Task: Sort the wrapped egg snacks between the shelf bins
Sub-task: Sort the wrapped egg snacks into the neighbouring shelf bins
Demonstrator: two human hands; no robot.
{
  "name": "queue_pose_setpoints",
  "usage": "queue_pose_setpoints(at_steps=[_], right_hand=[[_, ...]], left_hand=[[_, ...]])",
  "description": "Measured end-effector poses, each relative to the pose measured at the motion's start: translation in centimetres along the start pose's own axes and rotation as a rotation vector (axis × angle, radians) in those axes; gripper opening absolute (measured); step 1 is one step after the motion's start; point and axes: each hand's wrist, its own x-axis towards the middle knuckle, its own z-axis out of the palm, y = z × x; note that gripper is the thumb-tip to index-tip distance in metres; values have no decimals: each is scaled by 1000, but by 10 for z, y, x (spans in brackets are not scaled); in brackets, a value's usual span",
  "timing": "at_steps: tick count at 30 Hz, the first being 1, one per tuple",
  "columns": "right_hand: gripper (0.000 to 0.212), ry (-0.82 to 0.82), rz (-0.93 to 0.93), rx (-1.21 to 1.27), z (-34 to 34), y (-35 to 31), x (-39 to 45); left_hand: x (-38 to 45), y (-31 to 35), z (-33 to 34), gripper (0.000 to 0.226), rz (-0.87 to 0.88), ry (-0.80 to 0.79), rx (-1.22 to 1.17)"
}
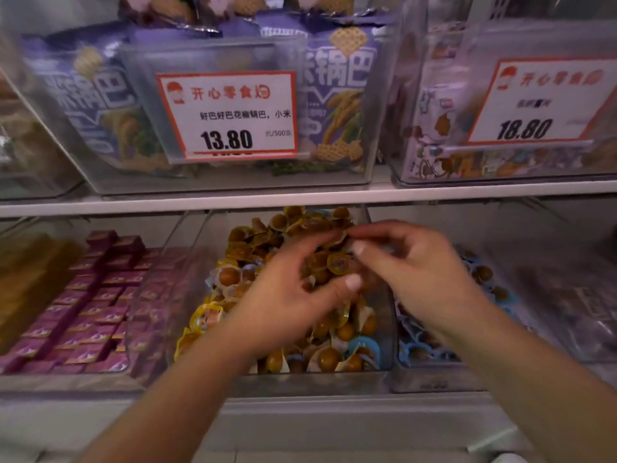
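Shelving w/ clear bins, two tiers. Far left on lower tier: brownish blurred stock, can't tell what. Next to it a clear bin of purple boxed snacks [96, 312], packed in neat rows. Above, upper tier: bin of purple rice-cracker bags [83, 95] w/ a red-framed price tag [230, 115] reading 13.80 clipped on its front.

Centre of lower tier: middle bin [384, 329], clear plastic, heaped w/ wrapped egg snacks [233, 275], brown eggs in yellow-edged wrappers, a few pale blue ones mixed in near the front. Both forearms reach up into this bin from the bottom of the view.

Left hand [287, 295] sits over the pile, palm down, fingers curled into the snacks, thumb pointing right; it seems closed on a few yellow-wrapped pieces [337, 262], though blur makes the exact grip hard to read. Right hand [414, 272] is just beside it, at the bin's right wall, thumb and forefinger pressed together up top; blur hides whether they pinch a wrapper, so can't tell. The two hands nearly touch at the fingertips.

Right of that: right bin [430, 379] w/ blue-wrapped egg snacks [487, 275], partly behind the right wrist. Upper tier right: another clear bin, second price tag [541, 101] reading 18.80, contents blurred.
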Motion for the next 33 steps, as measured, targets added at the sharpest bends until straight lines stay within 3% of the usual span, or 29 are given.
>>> queue_pose_setpoints(at_steps=[2, 4, 6, 8, 11, 17, 19, 22, 24, 26, 27, 28, 30, 33], right_hand=[[18, 173, -153, -257, -22, 5, 8], [17, 182, -152, -320, -30, 16, 13], [14, 153, -149, -383, -26, 30, 13], [15, 170, -207, -421, -19, 43, 14], [15, 197, -209, -365, -15, 49, 21], [20, 169, -206, -309, -14, 53, 26], [21, 152, -214, -306, -15, 53, 25], [20, 138, -224, -326, -18, 54, 23], [19, 134, -226, -322, -18, 54, 21], [19, 134, -230, -320, -17, 54, 21], [20, 134, -231, -320, -17, 55, 22], [20, 135, -230, -319, -16, 55, 22], [20, 141, -226, -312, -16, 55, 24], [21, 147, -226, -310, -15, 56, 25]], left_hand=[[26, -19, -12, 35, -55, -21, 68], [59, -35, -10, 37, -44, 61, 457], [89, -42, 6, 52, 18, -65, 687], [111, -48, 24, 59, 55, -232, 764], [118, -58, 28, 53, 74, -263, 794], [56, -61, -36, 55, 135, -340, 807], [40, -57, -55, 45, 104, -356, 758], [42, -49, -74, 52, -45, -397, 663], [53, -45, -78, 50, -190, -325, 417], [66, -52, -68, 47, -268, -90, 153], [74, -57, -59, 46, -249, 1, 181], [82, -62, -51, 42, -213, -5, 361], [96, -67, -34, 39, -224, -165, 620], [111, -70, -24, 41, -312, -342, 666]])
